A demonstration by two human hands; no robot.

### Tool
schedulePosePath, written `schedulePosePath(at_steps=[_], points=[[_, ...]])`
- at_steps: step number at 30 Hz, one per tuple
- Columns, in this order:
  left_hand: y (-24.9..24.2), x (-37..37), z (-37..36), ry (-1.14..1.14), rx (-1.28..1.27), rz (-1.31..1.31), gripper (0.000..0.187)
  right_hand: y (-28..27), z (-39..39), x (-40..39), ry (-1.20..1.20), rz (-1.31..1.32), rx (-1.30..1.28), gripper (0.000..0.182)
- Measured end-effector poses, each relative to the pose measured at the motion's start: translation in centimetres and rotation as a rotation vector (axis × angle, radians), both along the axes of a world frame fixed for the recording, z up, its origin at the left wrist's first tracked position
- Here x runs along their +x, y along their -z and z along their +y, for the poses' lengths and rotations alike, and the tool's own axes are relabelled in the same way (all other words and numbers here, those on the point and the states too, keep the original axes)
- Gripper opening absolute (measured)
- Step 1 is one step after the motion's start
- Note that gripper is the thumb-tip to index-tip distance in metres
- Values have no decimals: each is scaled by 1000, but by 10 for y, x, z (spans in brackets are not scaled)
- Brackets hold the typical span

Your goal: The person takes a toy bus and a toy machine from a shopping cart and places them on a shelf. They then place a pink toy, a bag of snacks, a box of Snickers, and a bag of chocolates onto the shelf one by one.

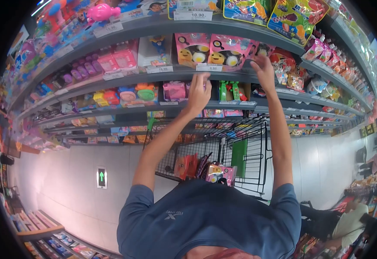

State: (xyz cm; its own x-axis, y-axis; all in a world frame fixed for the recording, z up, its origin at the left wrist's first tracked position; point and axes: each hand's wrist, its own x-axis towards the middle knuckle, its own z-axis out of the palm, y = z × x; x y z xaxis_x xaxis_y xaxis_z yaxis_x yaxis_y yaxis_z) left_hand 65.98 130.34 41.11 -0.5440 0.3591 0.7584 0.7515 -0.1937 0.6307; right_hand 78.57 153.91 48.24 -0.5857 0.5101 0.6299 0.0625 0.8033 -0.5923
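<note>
In the head view, holds the left hand before the shelf edge, fingers bent; cannot tell if the grip is closed. Reaches the right hand, grip loosely wide, to the rightmost pink bag; cannot tell if touching. Reads 10.90 on the upper price label. Below, shows a similar pink pack in the wire cart.

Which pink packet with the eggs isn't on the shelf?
The pink egg packet in the shopping cart. The other pink egg packets I can see are on the shelf.
</note>
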Motion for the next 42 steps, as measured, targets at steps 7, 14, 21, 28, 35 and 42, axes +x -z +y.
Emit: schedulePosePath(at_steps=[7, 14, 21, 28, 35, 42], points=[[220, 74, -74, 266, -575, -333, 15, 183, -99, 104, -42, 61, -690, 24], [328, 155, -146, 613, -1078, -679, 22, 388, -230, 241, 6, -776, -1289, 38], [404, 192, -150, 655, -1029, -559, 22, 435, -252, 275, 225, -946, -1149, 38], [391, 217, -89, 503, -1121, -184, 37, 514, -266, 296, 187, -711, -1228, 40], [404, 241, -67, 245, -1358, 45, 27, 473, -260, 281, -85, -1036, -829, 45], [387, 254, -77, 391, -1453, -228, 13, 471, -243, 299, -36, -994, -1359, 29]])
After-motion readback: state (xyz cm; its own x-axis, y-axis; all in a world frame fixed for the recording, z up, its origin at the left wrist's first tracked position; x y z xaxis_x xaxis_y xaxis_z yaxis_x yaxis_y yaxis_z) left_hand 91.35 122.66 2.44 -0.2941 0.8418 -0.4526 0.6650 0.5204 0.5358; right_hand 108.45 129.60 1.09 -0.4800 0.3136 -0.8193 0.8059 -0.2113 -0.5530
